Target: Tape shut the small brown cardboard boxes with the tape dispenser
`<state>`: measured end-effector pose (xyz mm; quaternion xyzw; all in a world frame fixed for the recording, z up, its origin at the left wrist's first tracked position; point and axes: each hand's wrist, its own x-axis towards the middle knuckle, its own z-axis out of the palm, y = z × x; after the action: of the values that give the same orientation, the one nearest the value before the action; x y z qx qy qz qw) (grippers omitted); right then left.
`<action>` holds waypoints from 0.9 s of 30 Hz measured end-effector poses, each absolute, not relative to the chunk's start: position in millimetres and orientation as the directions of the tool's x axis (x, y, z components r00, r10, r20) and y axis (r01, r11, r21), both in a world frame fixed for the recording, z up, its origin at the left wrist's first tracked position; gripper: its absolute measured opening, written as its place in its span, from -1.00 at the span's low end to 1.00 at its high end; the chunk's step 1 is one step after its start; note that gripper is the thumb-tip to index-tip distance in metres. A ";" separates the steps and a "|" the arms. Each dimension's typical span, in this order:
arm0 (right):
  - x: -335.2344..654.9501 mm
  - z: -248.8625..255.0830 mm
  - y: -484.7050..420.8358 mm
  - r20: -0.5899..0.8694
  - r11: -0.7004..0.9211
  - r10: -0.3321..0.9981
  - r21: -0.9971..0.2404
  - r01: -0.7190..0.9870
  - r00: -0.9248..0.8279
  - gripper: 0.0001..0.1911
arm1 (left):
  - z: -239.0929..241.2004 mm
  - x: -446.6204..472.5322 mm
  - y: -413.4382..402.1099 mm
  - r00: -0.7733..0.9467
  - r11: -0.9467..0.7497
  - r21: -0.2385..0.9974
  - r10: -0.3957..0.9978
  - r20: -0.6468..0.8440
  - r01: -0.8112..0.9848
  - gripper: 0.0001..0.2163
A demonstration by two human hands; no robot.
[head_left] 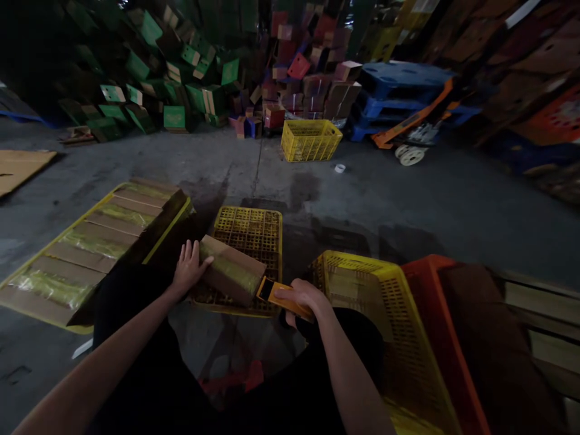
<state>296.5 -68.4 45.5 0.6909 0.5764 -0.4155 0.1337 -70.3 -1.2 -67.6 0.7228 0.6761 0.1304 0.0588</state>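
In the head view, a cardboard box [231, 269] with a yellow strip along its top lies aslant at the centre of the frame, on the gridded face of a low yellow crate [248, 223]. The left hand [188, 269], fingers spread wide, braces the box's left end, its thumb over the upper edge. The right hand [301, 296] is wrapped round an orange tool [274, 292], whose dark head is at the box's right end; whether they touch is hard to tell, as is the tool's kind.

To work this well, I would square the tool's head to that end, press evenly, and let the left palm push back so that the box does not skid on the grid.

At the left of the frame, a yellow-rimmed crate [168, 231] bears a row of similar boxes [102, 238], strips upward. At lower right, a deep yellow basket [362, 260] has a pale flat piece inside its far end; beside it, a red bin [428, 296] holds something large and brown. Near the upper centre, another yellow container [312, 148] rests on the floor, its contents unclear
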 end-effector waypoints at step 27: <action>305.0 22.7 -62.4 -0.699 -0.252 0.715 -0.293 0.922 -0.026 -0.38 | -72.5 -56.0 -12.0 -0.074 0.029 0.219 0.978 0.198 0.975 -0.37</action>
<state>305.0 -62.4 22.7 0.6853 0.5974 -0.3953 0.1312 -56.0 -12.0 -72.5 0.6806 0.7173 0.1493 0.0039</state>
